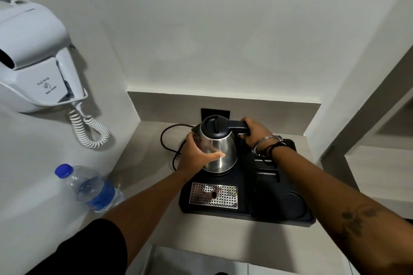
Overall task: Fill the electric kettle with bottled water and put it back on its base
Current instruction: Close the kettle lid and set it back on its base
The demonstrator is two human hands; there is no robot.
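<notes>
A steel electric kettle [220, 147] with a black lid and black handle stands upright on its base on a black tray [245, 210]. The lid is down. My right hand [257, 133] is wrapped around the handle. My left hand [197, 153] is pressed against the kettle's steel body on the spout side, thumb across the front. A clear water bottle [89, 187] with a blue cap and blue label stands at the left of the counter, capped, apart from both hands.
The tray carries a perforated metal drip grate [213, 195] and round cup recesses [292, 205]. A black cord [165, 140] loops behind the kettle to a wall socket [215, 113]. A white wall hair dryer [38, 60] with coiled cord hangs left. Walls enclose the counter niche.
</notes>
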